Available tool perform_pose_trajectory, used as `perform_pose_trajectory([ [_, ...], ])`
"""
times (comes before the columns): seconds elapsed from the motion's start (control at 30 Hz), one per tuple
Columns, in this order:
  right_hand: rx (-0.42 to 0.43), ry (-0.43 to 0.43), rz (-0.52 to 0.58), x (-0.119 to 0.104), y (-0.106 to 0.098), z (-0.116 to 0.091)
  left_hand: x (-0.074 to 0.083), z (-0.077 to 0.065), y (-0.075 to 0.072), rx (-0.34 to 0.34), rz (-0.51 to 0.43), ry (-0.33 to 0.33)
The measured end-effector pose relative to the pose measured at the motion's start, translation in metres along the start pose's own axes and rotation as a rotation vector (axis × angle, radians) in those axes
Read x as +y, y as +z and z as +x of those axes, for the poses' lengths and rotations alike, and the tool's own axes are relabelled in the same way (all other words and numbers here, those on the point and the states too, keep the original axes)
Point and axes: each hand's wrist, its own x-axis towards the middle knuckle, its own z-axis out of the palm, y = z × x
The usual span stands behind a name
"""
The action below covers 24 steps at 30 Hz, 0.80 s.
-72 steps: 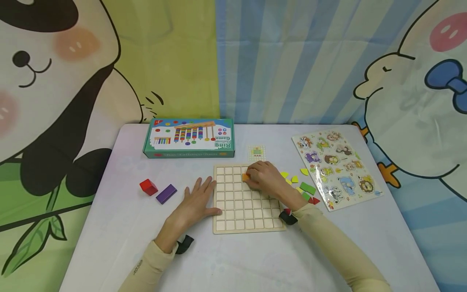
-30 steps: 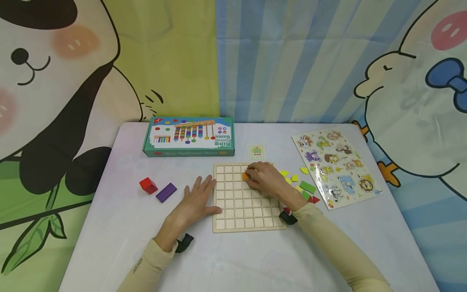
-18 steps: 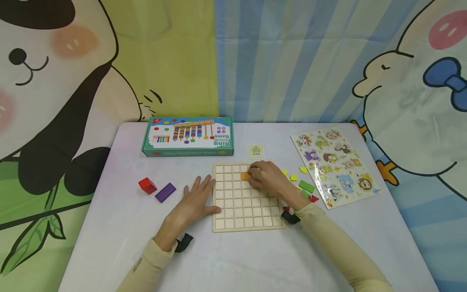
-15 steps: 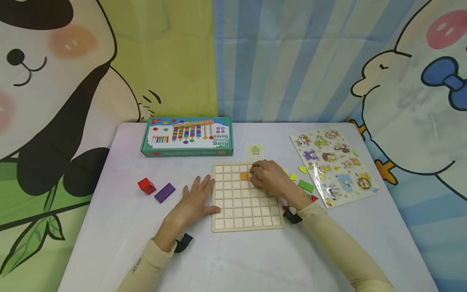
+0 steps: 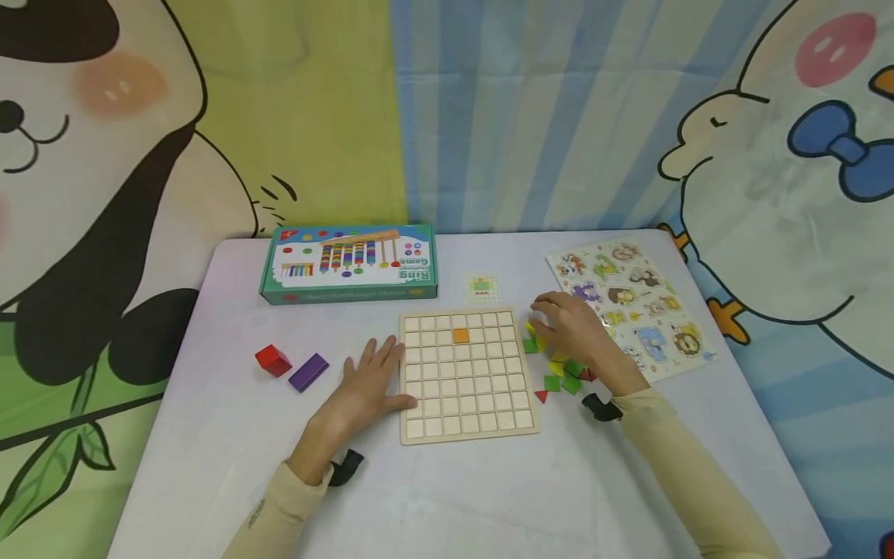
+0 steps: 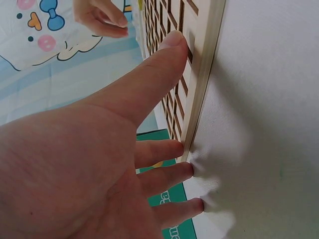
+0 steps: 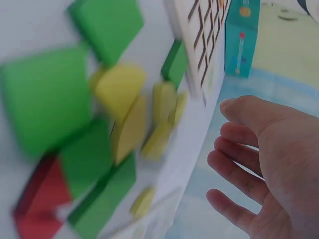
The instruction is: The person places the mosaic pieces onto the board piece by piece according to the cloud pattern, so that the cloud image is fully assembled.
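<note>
A wooden grid board (image 5: pixel 468 386) lies mid-table, with one orange square tile (image 5: pixel 461 335) in a cell of its second row. My left hand (image 5: pixel 358 397) rests at the board's left edge, its thumb on the rim and its other fingers spread, as the left wrist view also shows. To the right of the board my right hand (image 5: pixel 576 330) hovers above loose pieces, its fingers loosely bent around nothing. Below it lie green tiles (image 5: pixel 552 383), yellow pieces (image 5: pixel 556 369) and red triangles (image 5: pixel 541 397). In the right wrist view a large green tile (image 7: pixel 47 99) is near the camera.
A small printed pattern card (image 5: pixel 482 289) lies behind the board. At the back left is a green Ring Challenge Game box (image 5: pixel 349 264). A red block (image 5: pixel 273 360) and a purple block (image 5: pixel 309 373) are at the left. An animal puzzle board (image 5: pixel 660 318) is at the right.
My right hand has let go of the orange tile, leaving it in the grid, and has moved right over the loose pieces. The left hand stays at the board's edge; the head view has shifted slightly.
</note>
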Motion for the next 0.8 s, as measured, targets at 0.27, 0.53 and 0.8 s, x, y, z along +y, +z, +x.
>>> perform_pose_trajectory([
  [0.27, 0.011, 0.058, -0.043, 0.018, -0.014, -0.019, -0.003, -0.001, -0.001, 0.004, 0.002, -0.003],
  [0.53, 0.001, 0.128, -0.078, 0.037, -0.012, -0.034, -0.005, -0.001, 0.002, 0.005, 0.003, -0.001],
  [0.8, -0.050, 0.221, -0.043, 0.044, -0.011, -0.047, -0.004, 0.000, 0.004, 0.016, 0.019, 0.028],
])
